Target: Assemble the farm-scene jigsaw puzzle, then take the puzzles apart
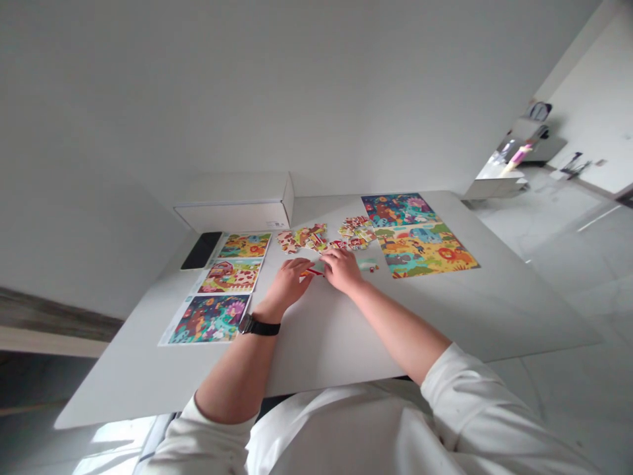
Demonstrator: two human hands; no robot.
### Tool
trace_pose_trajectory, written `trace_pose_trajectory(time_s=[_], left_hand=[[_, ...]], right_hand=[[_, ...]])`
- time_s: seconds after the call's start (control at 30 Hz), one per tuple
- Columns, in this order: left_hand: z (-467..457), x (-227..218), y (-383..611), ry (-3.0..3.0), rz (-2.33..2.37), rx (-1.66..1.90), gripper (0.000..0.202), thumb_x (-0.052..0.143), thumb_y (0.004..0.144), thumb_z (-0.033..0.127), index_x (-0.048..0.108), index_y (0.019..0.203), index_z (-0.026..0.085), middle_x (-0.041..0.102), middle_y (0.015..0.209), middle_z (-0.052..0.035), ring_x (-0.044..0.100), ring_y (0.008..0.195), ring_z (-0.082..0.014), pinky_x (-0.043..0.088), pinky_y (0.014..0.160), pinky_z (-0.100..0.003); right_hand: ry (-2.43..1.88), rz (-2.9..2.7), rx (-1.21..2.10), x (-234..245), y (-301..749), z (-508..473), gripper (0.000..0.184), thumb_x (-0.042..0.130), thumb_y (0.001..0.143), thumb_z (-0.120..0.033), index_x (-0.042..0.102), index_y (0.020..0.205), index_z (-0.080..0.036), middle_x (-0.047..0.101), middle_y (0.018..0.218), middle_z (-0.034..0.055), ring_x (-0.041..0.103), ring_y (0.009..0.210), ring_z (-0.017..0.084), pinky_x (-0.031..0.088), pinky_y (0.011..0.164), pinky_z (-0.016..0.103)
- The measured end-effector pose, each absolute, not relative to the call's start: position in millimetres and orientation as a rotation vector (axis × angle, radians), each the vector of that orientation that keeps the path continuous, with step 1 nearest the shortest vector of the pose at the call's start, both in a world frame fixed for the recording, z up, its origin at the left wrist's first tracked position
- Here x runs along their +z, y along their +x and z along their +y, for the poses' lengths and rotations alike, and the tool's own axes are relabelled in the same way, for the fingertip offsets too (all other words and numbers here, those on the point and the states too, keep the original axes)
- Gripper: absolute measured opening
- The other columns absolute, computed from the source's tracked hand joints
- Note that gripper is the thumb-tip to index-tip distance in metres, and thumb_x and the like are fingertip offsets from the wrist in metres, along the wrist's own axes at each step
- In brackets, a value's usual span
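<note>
Both hands meet over the middle of the table around jigsaw puzzle pieces. My left hand [291,285], with a dark watch on its wrist, has its fingers and thumb closed at a red and orange puzzle piece [312,271]. Against the right end of that red edge, my right hand [342,268] has its fingertips bent down and pressed together; its fingers partly hide what is under them. A pale green puzzle section [368,264] lies flat just right of my right hand. Beyond the hands are two loose heaps of puzzle pieces, a left heap [301,237] and a right heap [357,231].
Two assembled-looking animal pictures, a dark one [399,209] and a yellow one [426,251], lie to the right. On the left are three printed picture sheets [210,320] and a black phone [202,251]. A white box [232,204] stands against the wall.
</note>
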State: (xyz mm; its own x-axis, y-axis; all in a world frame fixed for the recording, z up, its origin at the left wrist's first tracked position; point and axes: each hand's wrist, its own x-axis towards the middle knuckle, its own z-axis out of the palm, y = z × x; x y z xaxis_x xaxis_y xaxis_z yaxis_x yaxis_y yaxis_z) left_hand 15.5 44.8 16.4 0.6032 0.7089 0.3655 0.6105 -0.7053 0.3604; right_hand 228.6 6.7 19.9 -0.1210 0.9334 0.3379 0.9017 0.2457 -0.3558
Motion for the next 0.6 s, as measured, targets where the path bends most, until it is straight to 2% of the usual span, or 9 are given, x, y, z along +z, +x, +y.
trace_pose_trajectory(time_s=[0.13,0.33,0.6], left_hand=[[41.5,16.0,17.2,2.633,1.072,0.722,0.032,0.062,0.1,0.027,0.078,0.128,0.024,0.075,0.137,-0.0114,0.069,0.127,-0.0288,0.053,0.115,-0.049],[42.4,16.2,17.7,2.655,1.078,0.657,0.028,0.062,0.1,0.025,0.081,0.121,0.026,0.076,0.136,-0.0091,0.069,0.127,-0.0278,0.053,0.116,-0.049],[39.1,17.0,19.0,2.632,1.159,0.658,0.029,0.059,0.103,0.027,0.08,0.122,0.025,0.076,0.136,-0.0109,0.069,0.126,-0.0298,0.054,0.115,-0.052]], right_hand=[[-1.695,-1.926,0.049,38.7,252.4,10.7,0.036,0.061,0.101,-0.021,0.075,0.134,-0.024,0.072,0.137,0.0115,0.061,0.129,0.031,0.046,0.115,0.048],[-1.693,-1.888,0.04,68.3,315.9,13.7,0.029,0.063,0.101,-0.021,0.079,0.125,-0.026,0.076,0.122,0.0093,0.065,0.119,0.028,0.047,0.113,0.045],[-1.649,-2.011,0.069,32.3,370.1,-20.1,0.025,0.067,0.098,-0.021,0.082,0.117,-0.024,0.078,0.121,0.0091,0.069,0.115,0.027,0.052,0.11,0.045]])
